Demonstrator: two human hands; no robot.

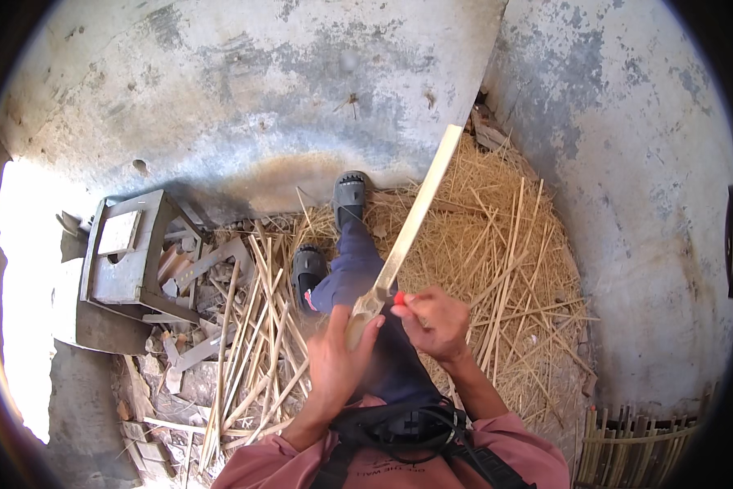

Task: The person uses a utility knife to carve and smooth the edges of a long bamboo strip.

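Note:
A long, pale strip of wood or bamboo (pixel 419 210) slants up and to the right from over my thighs. My left hand (pixel 336 359) grips its near end, thumb and fingers on either side. My right hand (pixel 437 323) is closed in a pinch on a small tool with a red end (pixel 399 299). Its dark part meets the strip just beyond my left fingers, where the strip looks narrowed or cut. The tool's exact kind is too small to make out.
Straw-like shavings (pixel 456 236) cover the floor ahead and right. Loose thin sticks (pixel 256 342) lie left of my legs. A worn wooden box-like stand (pixel 130 269) is at far left, near scrap pieces. Plastered walls (pixel 301 90) enclose the corner; a slatted bamboo piece (pixel 635 448) is lower right.

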